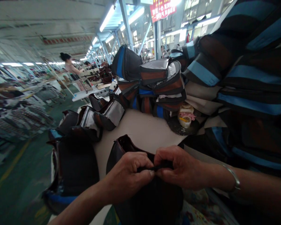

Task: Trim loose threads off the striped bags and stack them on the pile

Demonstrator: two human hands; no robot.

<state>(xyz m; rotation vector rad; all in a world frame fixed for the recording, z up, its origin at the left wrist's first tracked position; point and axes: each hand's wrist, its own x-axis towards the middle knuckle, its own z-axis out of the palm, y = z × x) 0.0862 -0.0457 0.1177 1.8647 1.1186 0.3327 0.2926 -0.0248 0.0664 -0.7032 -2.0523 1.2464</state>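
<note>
In front of me a dark bag piece [147, 200] stands with its brown-lined opening facing up. My left hand [131, 170] pinches the bag's near top edge between thumb and fingers. Right beside it, fingertips almost touching, my right hand [175, 165] pinches the same edge. A metal bracelet [234, 178] circles my right wrist. The lower part of the bag is in deep shadow, and what lies inside it is hidden.
Part-made bags [75, 162] stand along the left of the pale tabletop [135, 131]. More grey, brown and blue bags [159, 75] are piled at the back and high on the right. A small cup [186, 117] sits on a dark round base. Farther off, a person [72, 67] stands near worktables.
</note>
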